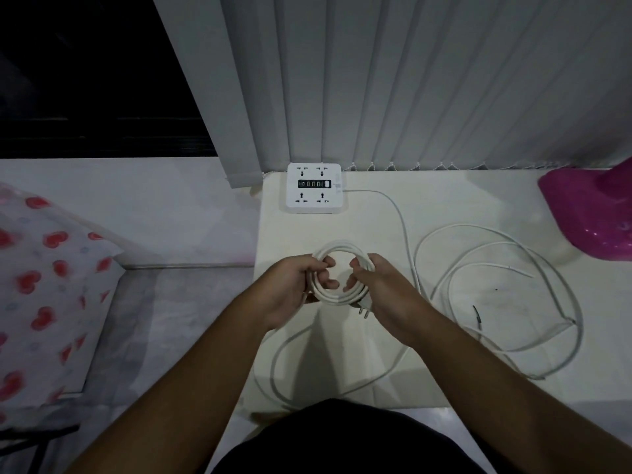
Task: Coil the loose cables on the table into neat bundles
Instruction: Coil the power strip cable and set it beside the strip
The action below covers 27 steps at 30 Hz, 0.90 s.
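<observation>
We held white cable coil (343, 257) over tabletop (376, 364): left hand (297, 289) and right hand (380, 285) fingers closed round opposite sides.

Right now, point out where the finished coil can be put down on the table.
Bare patch: the table between the power strip and the coil, left of the strip's cord. Crowded: the right side, covered by loose cable loops, with the pink object at the far right corner.

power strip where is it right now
In the head view the white power strip sits flat at the far left corner of the table, just below the vertical blinds and beyond the coiled cable held in both hands.
</observation>
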Each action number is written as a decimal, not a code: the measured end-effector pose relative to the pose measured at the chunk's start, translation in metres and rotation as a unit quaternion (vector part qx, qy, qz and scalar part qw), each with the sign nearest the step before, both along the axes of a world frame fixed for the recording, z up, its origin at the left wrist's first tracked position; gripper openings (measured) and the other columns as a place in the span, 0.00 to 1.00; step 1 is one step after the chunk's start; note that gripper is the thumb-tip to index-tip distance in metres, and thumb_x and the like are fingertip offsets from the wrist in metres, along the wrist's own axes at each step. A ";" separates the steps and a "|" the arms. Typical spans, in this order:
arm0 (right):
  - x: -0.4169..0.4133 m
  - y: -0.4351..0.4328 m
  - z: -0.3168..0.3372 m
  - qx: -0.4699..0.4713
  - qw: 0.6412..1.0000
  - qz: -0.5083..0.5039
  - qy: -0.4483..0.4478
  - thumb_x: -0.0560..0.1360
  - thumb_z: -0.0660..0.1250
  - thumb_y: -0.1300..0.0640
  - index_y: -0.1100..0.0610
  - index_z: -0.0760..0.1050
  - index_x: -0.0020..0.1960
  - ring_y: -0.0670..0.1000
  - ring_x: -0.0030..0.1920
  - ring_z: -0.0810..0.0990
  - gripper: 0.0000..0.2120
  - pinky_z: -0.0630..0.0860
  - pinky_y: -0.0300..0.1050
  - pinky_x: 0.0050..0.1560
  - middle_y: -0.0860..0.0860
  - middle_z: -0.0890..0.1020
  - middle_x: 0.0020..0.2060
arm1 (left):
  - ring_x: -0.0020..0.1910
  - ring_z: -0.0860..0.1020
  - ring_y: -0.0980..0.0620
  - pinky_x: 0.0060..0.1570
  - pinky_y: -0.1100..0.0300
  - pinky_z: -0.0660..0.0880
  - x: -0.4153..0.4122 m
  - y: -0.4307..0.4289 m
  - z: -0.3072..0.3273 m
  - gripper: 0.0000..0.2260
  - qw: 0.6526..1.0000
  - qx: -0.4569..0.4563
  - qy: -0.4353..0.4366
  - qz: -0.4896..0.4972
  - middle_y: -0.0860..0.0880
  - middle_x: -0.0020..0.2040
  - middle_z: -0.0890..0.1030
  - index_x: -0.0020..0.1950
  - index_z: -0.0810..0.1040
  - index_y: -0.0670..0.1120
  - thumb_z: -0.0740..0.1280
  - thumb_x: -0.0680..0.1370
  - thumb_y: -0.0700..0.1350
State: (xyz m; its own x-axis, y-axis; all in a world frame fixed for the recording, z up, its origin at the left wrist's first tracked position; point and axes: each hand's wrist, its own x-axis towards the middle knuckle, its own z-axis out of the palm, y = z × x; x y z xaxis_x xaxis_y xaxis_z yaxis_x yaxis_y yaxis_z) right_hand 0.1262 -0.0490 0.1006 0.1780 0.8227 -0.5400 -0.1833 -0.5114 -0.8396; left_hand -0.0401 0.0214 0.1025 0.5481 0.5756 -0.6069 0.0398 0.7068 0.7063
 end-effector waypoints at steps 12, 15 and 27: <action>0.008 0.015 0.015 0.036 0.998 0.049 -0.003 0.78 0.66 0.62 0.60 0.78 0.56 0.51 0.36 0.79 0.08 0.74 0.49 0.44 0.56 0.79 0.38 | 0.25 0.60 0.51 0.32 0.57 0.65 0.020 0.008 0.020 0.09 0.991 0.108 0.074 0.032 0.47 0.28 0.63 0.43 0.74 0.40 0.54 0.75 0.34; 0.009 0.019 0.019 -0.003 0.993 -0.031 0.116 0.78 0.59 0.66 0.62 0.77 0.52 0.50 0.30 0.70 0.09 0.71 0.47 0.37 0.52 0.69 0.32 | 0.32 0.75 0.49 0.41 0.54 0.73 0.010 0.011 0.017 0.10 0.997 0.065 0.022 -0.035 0.45 0.33 0.77 0.50 0.79 0.41 0.58 0.78 0.41; -0.009 0.003 0.003 -0.085 0.987 -0.078 0.114 0.76 0.58 0.67 0.58 0.70 0.45 0.54 0.36 0.71 0.06 0.69 0.49 0.44 0.54 0.71 0.31 | 0.24 0.60 0.51 0.33 0.57 0.70 0.018 -0.010 0.002 0.07 0.996 -0.019 -0.032 0.080 0.50 0.26 0.61 0.42 0.72 0.43 0.54 0.73 0.38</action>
